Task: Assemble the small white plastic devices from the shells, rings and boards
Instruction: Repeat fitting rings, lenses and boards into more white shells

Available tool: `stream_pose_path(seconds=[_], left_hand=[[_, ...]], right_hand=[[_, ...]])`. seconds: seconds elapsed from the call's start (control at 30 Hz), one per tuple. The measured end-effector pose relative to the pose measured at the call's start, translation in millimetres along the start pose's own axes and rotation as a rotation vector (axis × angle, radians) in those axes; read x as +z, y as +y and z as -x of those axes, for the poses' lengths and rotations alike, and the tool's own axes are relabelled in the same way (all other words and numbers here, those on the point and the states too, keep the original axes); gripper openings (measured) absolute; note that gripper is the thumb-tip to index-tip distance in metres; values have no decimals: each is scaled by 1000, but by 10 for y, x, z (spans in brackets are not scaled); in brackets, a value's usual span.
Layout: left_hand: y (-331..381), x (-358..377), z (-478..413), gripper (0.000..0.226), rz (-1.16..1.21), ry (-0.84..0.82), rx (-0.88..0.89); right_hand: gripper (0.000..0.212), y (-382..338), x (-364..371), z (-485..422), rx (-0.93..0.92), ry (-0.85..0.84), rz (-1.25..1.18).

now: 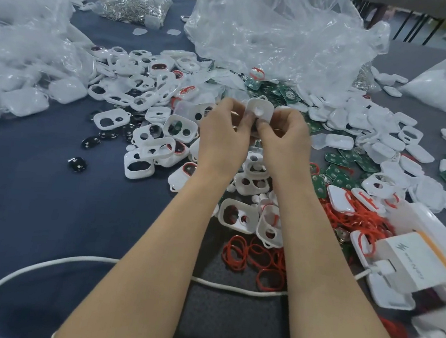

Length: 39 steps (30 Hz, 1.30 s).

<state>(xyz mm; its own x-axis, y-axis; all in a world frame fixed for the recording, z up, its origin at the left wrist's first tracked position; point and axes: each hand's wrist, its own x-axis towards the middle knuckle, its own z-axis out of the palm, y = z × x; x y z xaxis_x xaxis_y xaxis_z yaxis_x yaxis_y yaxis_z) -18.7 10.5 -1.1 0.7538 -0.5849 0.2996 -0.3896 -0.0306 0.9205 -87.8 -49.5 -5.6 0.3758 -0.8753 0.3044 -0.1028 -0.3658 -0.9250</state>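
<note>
Blue table (20, 202), fingers (269, 125) half hiding white shell (261, 108)

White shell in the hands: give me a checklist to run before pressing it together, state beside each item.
1. Grip: ok. The left hand and right hand both pinch the white shell.
2. Shell lifted off the pile: ok, it looks raised above the parts.
3. Ring seated in the shell: cannot tell, the fingers cover its lower edge.
4. Board inside the shell: cannot tell.
5. Spare parts in reach: ok. Red rings and green boards lie right of the right forearm.
6. Cable out of the way: not ok. The white cable runs under both forearms.
</note>
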Motion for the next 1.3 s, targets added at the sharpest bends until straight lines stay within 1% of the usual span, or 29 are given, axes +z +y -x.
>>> stream_pose_path(seconds=[0.13, 0.23, 0.27, 0.37, 0.43, 0.53, 0.63, 0.7, 0.77, 0.83, 0.93, 0.97, 1.0, 1.07, 1.13, 1.17, 1.23, 1.3], left_hand=[[-33, -18, -27, 4, 135, -139, -108], [-44, -11, -27, 23, 154, -190, -129], [-49, -10, -29, 25, 150, -192, -129], [-73, -14, -44, 17, 124, -161, -166], [-84, -21, -53, 16, 89, -125, -175], [-56, -20, -37, 14, 24, -105, -126], [-26, -9, -25, 8, -32, -110, -81], [-16, -15, -20, 10, -63, -121, -73], [-14, -21, -16, 8, -39, -118, -88], [-13, -23, -7, 6, -25, -78, -105], [-14, -30, 2, 7, -56, 72, -57], [-7, -35, 8, 6, -64, 115, -15], [0, -33, 18, 5, -55, 121, 24], [25, -4, 44, 7, -2, 17, 61], [49, 29, 61, 17, -30, -99, 113], [54, 38, 59, 21, -41, -127, 138], [69, 26, 44, 26, -1, -133, 120], [55, -8, 14, 24, 56, -70, 60]], right_hand=[[6, 0, -19, -9, 34, 26, -2], [9, 14, -44, -31, 90, 35, -38], [10, 16, -44, -31, 86, 32, -36], [8, 24, -21, -21, 48, 0, -16], [9, 31, -8, -10, 15, -26, 27], [10, 29, -14, -5, -40, -15, 93], [10, 23, -32, 6, -33, -12, 112], [9, 23, -36, 8, -13, -13, 113], [9, 21, -23, 13, -8, -3, 115], [14, 8, 8, 33, -26, 44, 114], [22, -33, 60, 83, -87, 111, 118], [23, -51, 76, 95, -104, 96, 99], [22, -70, 84, 101, -106, 61, 56], [23, -79, 70, 90, -77, -14, -40], [24, -29, 13, 27, -9, -19, -101], [22, -5, -21, -5, 46, -15, -160], [20, 17, -73, -45, 156, -29, -345], [11, 27, -87, -65, 211, -53, -485]])
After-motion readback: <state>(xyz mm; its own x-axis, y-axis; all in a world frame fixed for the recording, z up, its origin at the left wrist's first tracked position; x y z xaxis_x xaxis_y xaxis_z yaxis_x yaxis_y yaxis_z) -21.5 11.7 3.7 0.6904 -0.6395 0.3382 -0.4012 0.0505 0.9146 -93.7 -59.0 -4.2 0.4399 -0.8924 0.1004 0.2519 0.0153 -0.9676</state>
